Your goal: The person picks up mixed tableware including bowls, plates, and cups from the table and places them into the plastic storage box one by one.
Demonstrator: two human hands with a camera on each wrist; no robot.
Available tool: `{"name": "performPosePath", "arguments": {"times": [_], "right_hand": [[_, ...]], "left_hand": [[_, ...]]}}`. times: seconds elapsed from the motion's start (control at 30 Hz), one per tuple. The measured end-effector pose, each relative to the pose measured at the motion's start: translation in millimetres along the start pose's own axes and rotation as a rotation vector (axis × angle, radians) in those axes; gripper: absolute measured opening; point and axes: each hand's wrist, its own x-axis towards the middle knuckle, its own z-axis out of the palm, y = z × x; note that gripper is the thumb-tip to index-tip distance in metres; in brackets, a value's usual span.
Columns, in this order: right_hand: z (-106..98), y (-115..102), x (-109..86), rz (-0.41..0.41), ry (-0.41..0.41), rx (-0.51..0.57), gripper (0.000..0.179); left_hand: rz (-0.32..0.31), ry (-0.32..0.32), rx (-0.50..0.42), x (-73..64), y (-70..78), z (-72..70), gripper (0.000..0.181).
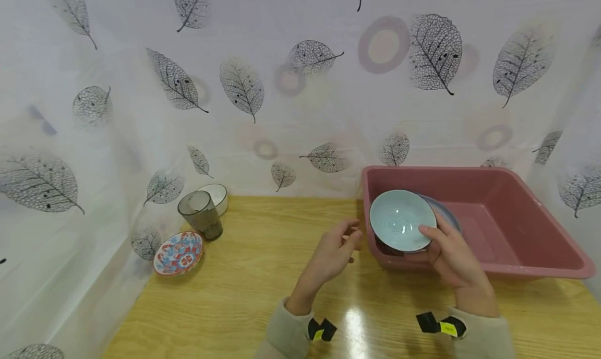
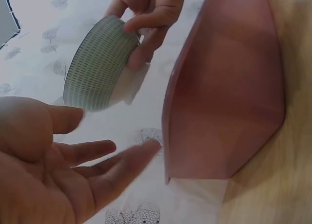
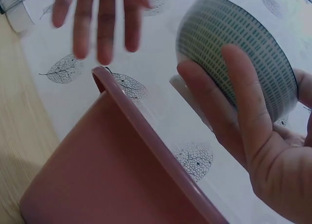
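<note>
My right hand grips a bowl with a pale blue-green inside and ringed centre, thumb over the rim. Its outside, patterned with rows of small green dashes, shows in the right wrist view, where fingers lie against it. The bowl is held tilted above the near left side of a pink plastic basin. My left hand hovers just left of the basin, fingers spread and holding nothing. In the left wrist view the left palm faces the bowl's lower edge, with the thumb tip close to it.
A blue-grey dish in the basin is partly hidden behind the bowl. At the table's left stand a grey glass cup, a white bowl and a colourful patterned dish. A leaf-print sheet hangs behind the wooden table.
</note>
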Motion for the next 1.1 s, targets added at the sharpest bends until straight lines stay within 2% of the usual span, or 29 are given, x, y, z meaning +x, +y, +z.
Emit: {"name": "performPosePath", "arguments": {"times": [0.17,0.33,0.43,0.57,0.87,0.93,1.1], "right_hand": [[-8,-4,-1.7,-0.042,0.011,0.083,0.048],[-16,-8,-3.0,-0.073,-0.008,0.219,0.049],[-20,-9,-3.6,-0.072,-0.01,0.331,0.05],[-25,-10,-4.7,-0.083,0.037,0.413,0.054],[-37,-11,-8.3,-0.114,0.124,0.535,0.061],[-41,-11,-9.1,-0.118,0.136,0.578,0.062],[-51,-11,-11.4,-0.144,0.151,0.68,0.067]], "left_hand": [[0.012,-0.048,0.211,3.4,-9.9,2.4,0.04],[0.013,-0.095,0.262,7.8,-17.7,9.4,0.035],[0.002,-0.107,0.24,9.6,-21.4,14.3,0.034],[0.0,-0.084,0.191,10.0,-23.4,20.0,0.031],[0.005,0.064,0.077,12.8,-24.6,37.1,0.033],[-0.006,0.089,0.036,14.1,-24.5,40.4,0.035],[-0.055,0.105,-0.165,16.7,-25.5,47.3,0.041]]}}
